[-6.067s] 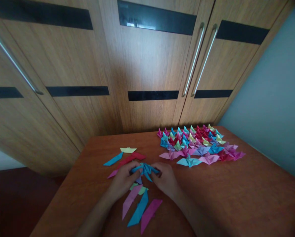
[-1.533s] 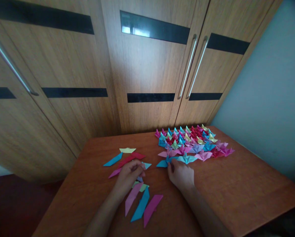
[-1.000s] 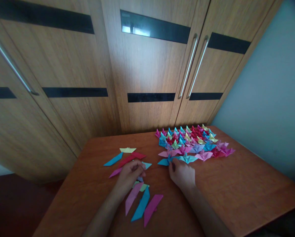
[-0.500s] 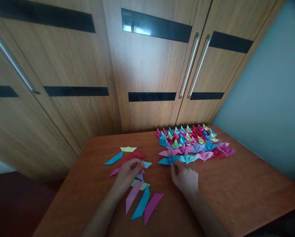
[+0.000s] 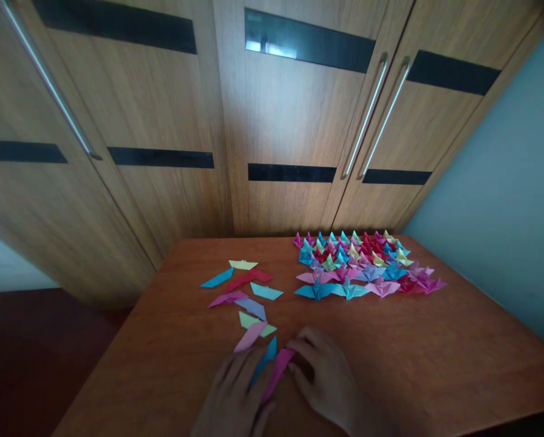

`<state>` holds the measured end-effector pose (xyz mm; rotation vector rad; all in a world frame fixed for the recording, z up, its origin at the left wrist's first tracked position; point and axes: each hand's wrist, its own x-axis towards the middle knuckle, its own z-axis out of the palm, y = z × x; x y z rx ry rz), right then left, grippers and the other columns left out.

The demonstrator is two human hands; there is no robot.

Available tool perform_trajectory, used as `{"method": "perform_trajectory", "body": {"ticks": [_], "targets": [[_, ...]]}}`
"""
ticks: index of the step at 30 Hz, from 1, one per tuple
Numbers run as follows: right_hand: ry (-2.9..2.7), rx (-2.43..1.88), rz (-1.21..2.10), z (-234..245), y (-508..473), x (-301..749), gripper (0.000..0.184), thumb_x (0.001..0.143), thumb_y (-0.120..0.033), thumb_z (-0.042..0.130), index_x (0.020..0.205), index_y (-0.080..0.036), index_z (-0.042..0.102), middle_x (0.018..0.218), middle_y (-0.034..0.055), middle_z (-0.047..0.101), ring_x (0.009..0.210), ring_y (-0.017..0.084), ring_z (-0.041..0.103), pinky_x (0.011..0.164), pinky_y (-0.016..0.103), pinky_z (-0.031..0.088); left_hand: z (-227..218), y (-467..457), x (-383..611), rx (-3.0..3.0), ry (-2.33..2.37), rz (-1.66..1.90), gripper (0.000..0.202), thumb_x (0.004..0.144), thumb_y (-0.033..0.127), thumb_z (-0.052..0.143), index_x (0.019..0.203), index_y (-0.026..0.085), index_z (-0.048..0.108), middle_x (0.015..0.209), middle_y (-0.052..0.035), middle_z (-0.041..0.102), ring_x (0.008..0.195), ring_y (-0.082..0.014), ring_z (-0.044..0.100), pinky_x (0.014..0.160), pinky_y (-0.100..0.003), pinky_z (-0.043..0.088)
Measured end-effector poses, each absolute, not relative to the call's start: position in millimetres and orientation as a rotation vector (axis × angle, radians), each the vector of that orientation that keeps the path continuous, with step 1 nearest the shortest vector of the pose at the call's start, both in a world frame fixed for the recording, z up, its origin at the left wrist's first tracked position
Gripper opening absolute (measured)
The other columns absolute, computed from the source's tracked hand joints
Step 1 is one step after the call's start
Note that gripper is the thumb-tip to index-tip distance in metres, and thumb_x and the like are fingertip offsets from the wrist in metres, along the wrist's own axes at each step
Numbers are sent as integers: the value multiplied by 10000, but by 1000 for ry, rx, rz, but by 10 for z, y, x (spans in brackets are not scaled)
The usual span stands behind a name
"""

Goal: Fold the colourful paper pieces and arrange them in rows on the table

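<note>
On the table in front of me lies a magenta folded paper piece (image 5: 278,371), slanting between my hands. At its upper right end, the thumb and forefinger of my right hand (image 5: 324,376) close on it. My left hand (image 5: 233,391) is on its left side, fingers stretched out and the forefinger by its lower end. Under and beside those left fingers are a blue folded paper piece (image 5: 268,358) and a pink folded paper piece (image 5: 251,337), both partly covered. A pale green paper piece (image 5: 247,321) lies just beyond, overlapped by the pink one.
More flat folded pieces, among them a red one (image 5: 249,279), a light blue one (image 5: 266,291) and a lavender one (image 5: 251,307), lie scattered farther back. Rows of colourful origami cranes (image 5: 354,258) stand at the back right. A wooden wardrobe (image 5: 281,115) borders the table's far edge.
Both hands have moved down toward me, the right one leaving the blue crane in the front row. The right hand now pinches the magenta piece. The view has shifted slightly.
</note>
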<state>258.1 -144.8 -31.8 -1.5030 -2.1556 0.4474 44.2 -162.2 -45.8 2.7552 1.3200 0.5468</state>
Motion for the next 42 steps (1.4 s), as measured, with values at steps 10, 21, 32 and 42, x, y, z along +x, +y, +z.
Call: {"method": "perform_trajectory", "body": {"ticks": [10,21,32,42], "targets": [[-2181,-1436,435,-343,-1161,2467,170,804,-195,585,961,-247,622,969,12,579,923,159,541,798,251,437,-357,-1299,462,2711,1461,490,404,853,184,468,1248,228,535,1286,-80,576,1182,-260,513,987,-435,419],[-2022,-1454,394,-489,-950,2380,170,780,-148,586,925,-222,634,913,37,600,892,200,544,806,310,453,-340,-1201,461,2767,1684,432,280,860,153,467,1074,209,640,1157,-93,653,1016,-264,617,846,-410,502],[-1949,-1192,387,-500,-956,2326,408,783,-70,470,1152,-226,546,1152,69,554,1090,207,493,966,371,426,-182,-1002,302,2448,1834,772,207,880,269,468,984,222,640,1051,-53,687,957,-230,627,865,-374,476],[-2100,-1393,217,-547,-778,2050,490,808,-204,518,1291,-163,445,1426,146,351,1311,280,300,1045,491,323,-349,-799,239,2339,1894,734,390,855,314,479,1224,191,512,1227,-107,595,1102,-273,566,926,-418,450]]}}
